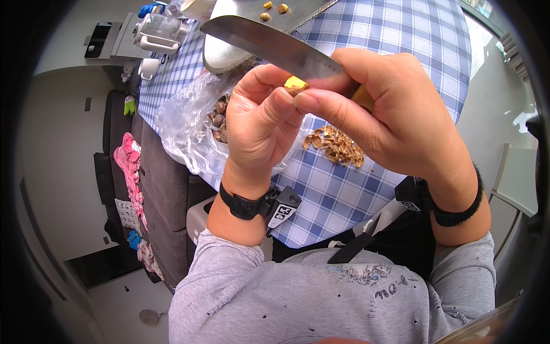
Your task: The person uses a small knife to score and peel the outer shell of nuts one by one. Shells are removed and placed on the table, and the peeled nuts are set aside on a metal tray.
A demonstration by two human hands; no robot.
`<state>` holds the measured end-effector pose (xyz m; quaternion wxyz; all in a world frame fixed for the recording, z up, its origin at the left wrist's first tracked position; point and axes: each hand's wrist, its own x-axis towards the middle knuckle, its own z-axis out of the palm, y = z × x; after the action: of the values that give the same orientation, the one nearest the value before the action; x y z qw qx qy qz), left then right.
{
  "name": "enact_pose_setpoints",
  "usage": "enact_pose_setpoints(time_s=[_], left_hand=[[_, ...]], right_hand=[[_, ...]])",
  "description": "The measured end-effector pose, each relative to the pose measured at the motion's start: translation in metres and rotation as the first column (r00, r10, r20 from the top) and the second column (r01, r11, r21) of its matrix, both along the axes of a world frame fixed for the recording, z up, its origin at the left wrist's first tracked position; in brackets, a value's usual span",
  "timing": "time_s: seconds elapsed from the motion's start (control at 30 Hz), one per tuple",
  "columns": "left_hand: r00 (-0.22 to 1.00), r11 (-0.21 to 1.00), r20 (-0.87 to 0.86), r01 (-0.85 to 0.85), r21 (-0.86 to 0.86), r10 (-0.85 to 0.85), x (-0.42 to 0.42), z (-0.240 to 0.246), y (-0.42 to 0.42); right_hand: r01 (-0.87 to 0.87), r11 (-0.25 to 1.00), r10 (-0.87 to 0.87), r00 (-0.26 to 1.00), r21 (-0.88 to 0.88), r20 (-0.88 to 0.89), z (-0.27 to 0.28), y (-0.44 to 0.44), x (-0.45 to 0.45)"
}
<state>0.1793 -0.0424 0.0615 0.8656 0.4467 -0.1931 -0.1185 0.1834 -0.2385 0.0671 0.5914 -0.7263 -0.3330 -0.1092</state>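
My left hand [260,124] pinches a partly peeled chestnut [295,83] between thumb and fingers; its yellow flesh shows above a brown remnant of shell. My right hand [399,112] grips a kitchen knife [275,47] by its yellowish handle, mostly hidden in the palm. The broad blade points to the upper left, just above the nut, and the right thumb touches the nut's near side. Under my left hand, a clear plastic bag [182,129] holds several unpeeled brown chestnuts [218,120]. Brown shell pieces [337,146] lie heaped on the table below my right hand.
Three peeled kernels [275,12] rest on a silver foil-lined sheet or bag [227,53] at the far side. A checked tablecloth [331,202] covers the table. A glass pitcher [159,34] and white mug [148,69] stand at the far left, beyond which is a grey sofa [163,193].
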Motion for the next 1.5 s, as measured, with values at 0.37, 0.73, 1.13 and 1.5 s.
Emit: enact_pose_setpoints(time_s=[0.37, 0.73, 1.13, 1.5], left_hand=[[0.999, 0.998, 0.043, 0.024, 0.054, -0.027, 0.000, 0.000, -0.002], [0.998, 0.996, 0.006, -0.068, 0.064, 0.067, 0.004, -0.009, 0.002], [0.998, 0.999, 0.039, -0.045, 0.025, 0.044, 0.005, -0.003, -0.006], [0.999, 0.999, 0.014, -0.044, -0.017, 0.044, 0.007, -0.004, -0.006]], right_hand=[[-0.143, 0.979, 0.172, 0.963, 0.147, -0.208, 0.003, -0.001, -0.003], [-0.207, 0.935, 0.294, 0.907, 0.287, -0.303, 0.006, -0.006, -0.004], [-0.098, 0.987, 0.136, 0.937, 0.130, -0.320, 0.010, -0.009, -0.002], [-0.022, 0.991, 0.039, 0.990, 0.131, -0.133, 0.005, -0.010, -0.002]])
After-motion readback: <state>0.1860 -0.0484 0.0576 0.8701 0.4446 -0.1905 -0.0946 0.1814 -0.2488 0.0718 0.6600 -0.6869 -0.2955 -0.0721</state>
